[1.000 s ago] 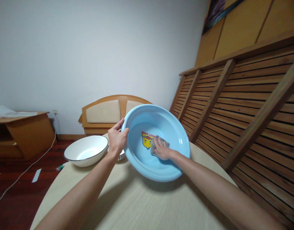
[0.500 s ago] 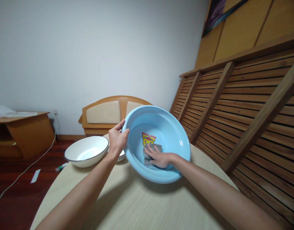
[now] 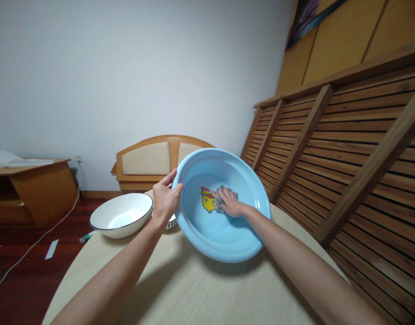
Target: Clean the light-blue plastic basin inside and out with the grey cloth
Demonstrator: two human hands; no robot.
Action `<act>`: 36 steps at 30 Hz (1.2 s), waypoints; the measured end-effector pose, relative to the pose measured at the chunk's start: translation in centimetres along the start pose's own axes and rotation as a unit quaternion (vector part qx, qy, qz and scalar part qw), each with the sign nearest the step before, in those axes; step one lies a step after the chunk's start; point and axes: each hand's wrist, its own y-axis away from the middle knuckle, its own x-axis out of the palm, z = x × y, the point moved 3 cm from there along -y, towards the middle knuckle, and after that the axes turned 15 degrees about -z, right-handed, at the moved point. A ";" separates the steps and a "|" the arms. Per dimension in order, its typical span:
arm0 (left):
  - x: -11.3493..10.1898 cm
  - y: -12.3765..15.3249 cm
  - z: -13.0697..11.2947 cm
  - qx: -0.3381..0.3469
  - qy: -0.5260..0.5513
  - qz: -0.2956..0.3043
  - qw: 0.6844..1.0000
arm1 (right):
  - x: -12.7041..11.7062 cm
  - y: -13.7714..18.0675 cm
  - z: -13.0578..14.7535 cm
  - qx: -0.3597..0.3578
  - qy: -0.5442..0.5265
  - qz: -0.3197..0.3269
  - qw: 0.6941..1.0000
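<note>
The basin [image 3: 207,232] sits a bit below and right of the middle of the frame, tilted so its inside faces the camera. Left hand [image 3: 166,198] has it by the rim, thumb on the near side and fingers round the outside, so that's a proper grasp. Right hand [image 3: 232,205] lies flat on a gray cloth [image 3: 219,204] against the basin's floor, right beside the duck print [image 3: 208,201] — fingers spread over it, not clenched.

For a decent wipe, the flat palm is probably the way to go: even pressure, and the cloth covers more than a bunched-up wad would. Overlapping passes should work, then a fingertip run round the corner where floor meets wall, since a flat hand likely skips that. Can't tell if the basin's underside is on the table [image 3: 207,289] — if it isn't, the left grip takes the whole push, so going gentle makes sense. Also worth minding the white bowl [image 3: 126,212] left of center, and the small bowl [image 3: 172,221] partly hidden by the left wrist.
</note>
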 end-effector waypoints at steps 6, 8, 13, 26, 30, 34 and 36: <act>0.1 0.3 -0.2 -0.008 0.012 -0.001 1.000 | 2.7 0.9 0.9 0.059 0.035 0.022 0.997; 0.1 0.3 -0.2 -0.007 0.011 -0.003 1.000 | 3.5 1.5 1.4 0.064 0.039 0.034 0.997; 0.1 0.0 0.0 -0.006 0.013 -0.009 1.000 | 4.3 3.8 2.3 0.016 0.027 0.073 0.997; 0.1 0.0 0.1 0.003 0.010 -0.016 1.000 | -0.1 6.2 6.4 -0.268 -0.101 0.121 0.950; 0.1 0.5 -0.8 0.010 -0.006 -0.011 1.000 | -0.3 5.0 8.7 -0.337 -0.112 0.057 0.933; 0.2 0.9 -1.5 0.023 -0.016 -0.008 1.000 | -0.5 3.0 10.1 -0.381 -0.122 -0.013 0.916; 0.2 1.0 -1.6 0.025 -0.016 -0.009 1.000 | -0.6 2.3 10.4 -0.384 -0.124 -0.032 0.915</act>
